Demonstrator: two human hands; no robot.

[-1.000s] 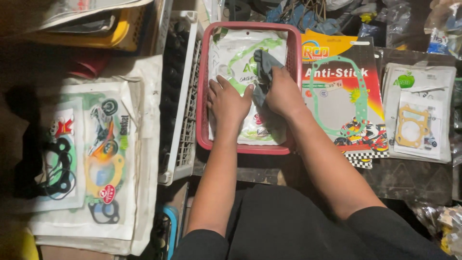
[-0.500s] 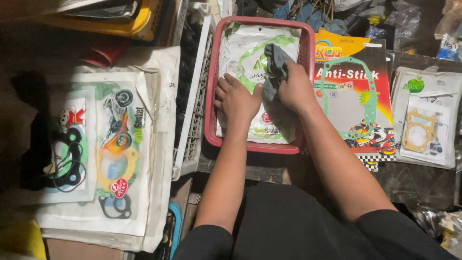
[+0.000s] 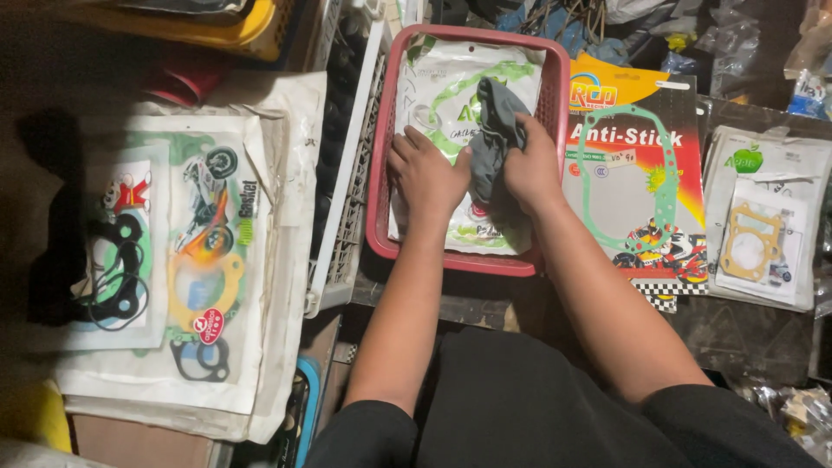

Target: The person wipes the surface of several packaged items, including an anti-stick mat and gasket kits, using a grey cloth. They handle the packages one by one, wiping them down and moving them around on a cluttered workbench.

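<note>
Left hand (image 3: pixel 426 176) flat on gasket packet (image 3: pixel 451 78); right hand (image 3: pixel 530 166) clenched round grey cloth (image 3: pixel 496 130)

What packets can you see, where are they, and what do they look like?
Clear gasket packet: in the red basket, green outline, under both hands.
Card packet: right of basket, orange, red, green gasket.
Small packet: far right, white, tan gasket.
Big packets: left, white, colourful gaskets.

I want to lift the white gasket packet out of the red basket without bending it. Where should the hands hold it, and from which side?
Probably the near short edge of the gasket packet, approached from the person's side. It lies flat in the red basket, and the side walls sit close. The left hand presses it; the right hand holds a grey cloth.
</note>
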